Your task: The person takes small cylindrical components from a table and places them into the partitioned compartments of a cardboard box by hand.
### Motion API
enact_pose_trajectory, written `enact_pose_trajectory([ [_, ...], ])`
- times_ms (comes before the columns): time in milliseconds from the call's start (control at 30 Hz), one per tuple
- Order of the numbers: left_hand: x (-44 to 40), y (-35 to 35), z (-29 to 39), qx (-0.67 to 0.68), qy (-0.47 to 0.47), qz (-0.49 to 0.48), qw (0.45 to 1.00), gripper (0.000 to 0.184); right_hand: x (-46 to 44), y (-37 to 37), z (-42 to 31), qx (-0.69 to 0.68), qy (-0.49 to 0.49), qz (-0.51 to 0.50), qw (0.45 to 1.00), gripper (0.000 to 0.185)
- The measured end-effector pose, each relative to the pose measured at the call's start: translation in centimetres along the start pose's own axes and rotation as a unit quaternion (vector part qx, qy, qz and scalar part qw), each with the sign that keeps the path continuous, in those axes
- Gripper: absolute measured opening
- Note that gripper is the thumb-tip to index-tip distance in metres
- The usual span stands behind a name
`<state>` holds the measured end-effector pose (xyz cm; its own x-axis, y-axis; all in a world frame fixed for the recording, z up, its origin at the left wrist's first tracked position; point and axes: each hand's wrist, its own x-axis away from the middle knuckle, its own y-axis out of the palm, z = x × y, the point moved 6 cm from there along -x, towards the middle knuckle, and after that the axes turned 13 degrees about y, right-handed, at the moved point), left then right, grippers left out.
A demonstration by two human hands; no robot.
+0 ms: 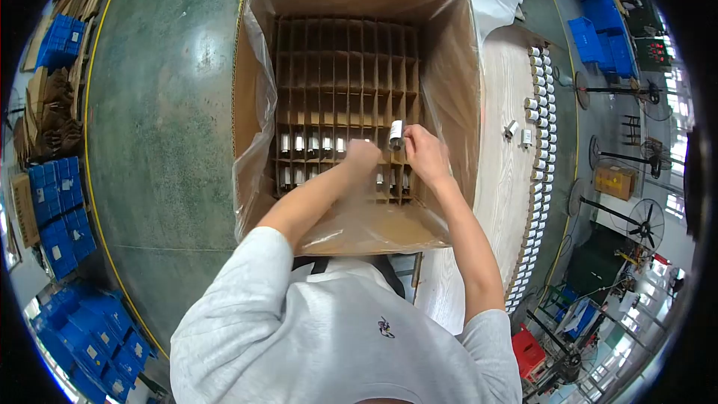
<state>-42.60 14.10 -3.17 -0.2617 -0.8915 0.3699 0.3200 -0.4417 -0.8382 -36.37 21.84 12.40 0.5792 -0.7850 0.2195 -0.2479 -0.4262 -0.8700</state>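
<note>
A large cardboard box (247, 105) lined with clear plastic stands in front of me. Inside is a grid of cardboard dividers (349, 52). My right hand (426, 153) is over the right side of the grid, its fingertips closed on a small cylinder (396, 132) with a white upper part and a dark lower end. Smeared by motion, my left hand (363, 155) is over the near rows of the grid; its fingers cannot be made out. Similar cylinders (299, 142) stand in several cells of the two nearest rows, partly hidden by my left arm.
On the right, a light wood-grain table (497, 179) carries long rows of like cylinders (540, 150), plus two loose cylinders (511, 129) nearer the box. Blue crates (60, 209) are stacked at the left. Standing fans (645, 213) are beyond the table.
</note>
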Motion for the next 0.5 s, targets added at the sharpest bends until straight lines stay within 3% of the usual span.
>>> enact_pose_trajectory([
  [67,2.8,-2.7,2.0,-0.025,0.068,0.102,0.992,0.016,-0.9,1.1,0.2,0.038,-0.012,-0.036,0.999,0.009],
  [267,4.2,-0.6,1.0,-0.056,0.157,0.003,0.986,0.029,-2.4,7.0,2.0,0.107,-0.049,-0.151,0.981,0.011],
  [500,5.0,-1.6,0.8,-0.040,0.179,0.103,0.978,0.024,-1.6,12.9,3.9,0.179,-0.098,-0.092,0.975,0.006],
])
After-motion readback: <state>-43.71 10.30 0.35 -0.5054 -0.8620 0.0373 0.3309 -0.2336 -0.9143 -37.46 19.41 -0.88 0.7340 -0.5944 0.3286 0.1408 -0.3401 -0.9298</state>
